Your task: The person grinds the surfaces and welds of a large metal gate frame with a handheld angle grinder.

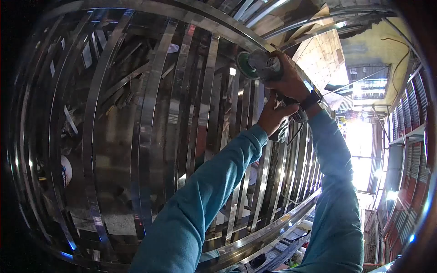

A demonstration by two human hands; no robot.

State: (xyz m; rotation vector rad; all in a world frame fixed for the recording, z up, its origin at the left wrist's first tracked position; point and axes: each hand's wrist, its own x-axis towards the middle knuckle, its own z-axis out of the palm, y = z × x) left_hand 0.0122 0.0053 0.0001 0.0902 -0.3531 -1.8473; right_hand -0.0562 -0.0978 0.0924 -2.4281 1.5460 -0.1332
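An angle grinder (pixel 265 64) with a green disc (pixel 246 65) is held up against the shiny metal frame (pixel 210 77), near its long upper rail. My right hand (pixel 291 79), with a dark watch on the wrist, wraps round the grinder near its head. Just below, my left hand (pixel 275 113) is closed round the rear part of the tool's body. The disc sits close to the rail and the bar ends; whether it touches the metal cannot be made out. A dark cord (pixel 295 135) hangs from the grinder's rear.
Many parallel metal bars fill the left and middle of the view. Through them show scrap strips (pixel 125 86) and a white bucket (pixel 66 170). Plywood sheets (pixel 321 59) lean at the upper right. Bright light comes from an opening (pixel 359 145) at right.
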